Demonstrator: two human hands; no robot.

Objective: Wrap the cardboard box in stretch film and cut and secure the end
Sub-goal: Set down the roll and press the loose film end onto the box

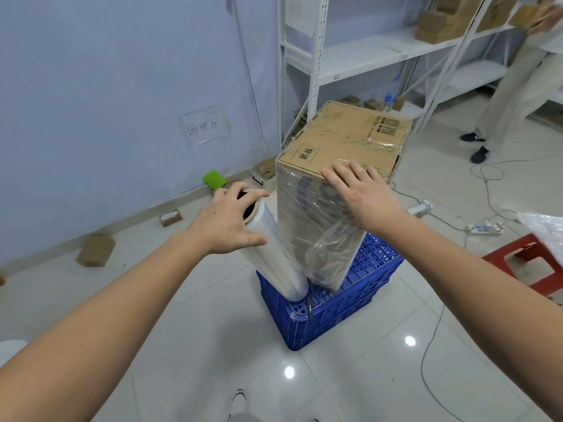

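Item 1: cardboard box (341,141), upright on a blue crate (350,300), its near side already covered in film. Your right hand (365,196) lies flat against that side, fingers (338,175) straight and slightly apart, tips at the box's top edge.

Item 2: stretch film roll (274,257), tilted, lower end on the crate just left of the box. Your left hand (228,223) grips its upper end, fingers (243,190) curled over the core, thumb on the film. A loose gathered film tail (329,254) hangs below your right palm.
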